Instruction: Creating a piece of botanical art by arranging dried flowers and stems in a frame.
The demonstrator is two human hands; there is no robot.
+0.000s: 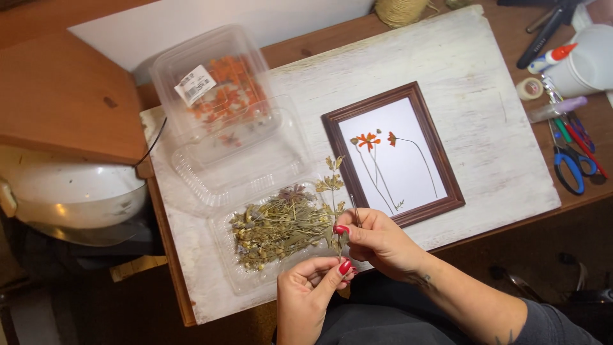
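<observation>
From my remote seat I saw both hands working at the near edge of the whitewashed surface (485,147). The right hand (380,243) was pinched shut, thumb and forefinger gripping a dried sprig (333,185) low on its stem, and it also held a thin metal tool, probably tweezers (355,209), though I could not tell for certain. The left hand (310,291) sat just below, its fingertips closed on the bottom of the same sprig. The sprig stood roughly upright, its leafy top reaching up between the clear tray of dried plants (281,233) and the brown picture frame (393,153). That tray lay near the near-left corner, touching the hands' working spot. A second clear box holding orange pressed flowers (223,89), with its hinged lid open, filled the far-left corner and hung past the far edge. The frame, with three pressed stems on white backing, lay mid-surface, its near corner just beside the right hand. Bare board stretched right of the frame to the right edge, where blue-handled scissors (571,169) and pens lay beyond it.
</observation>
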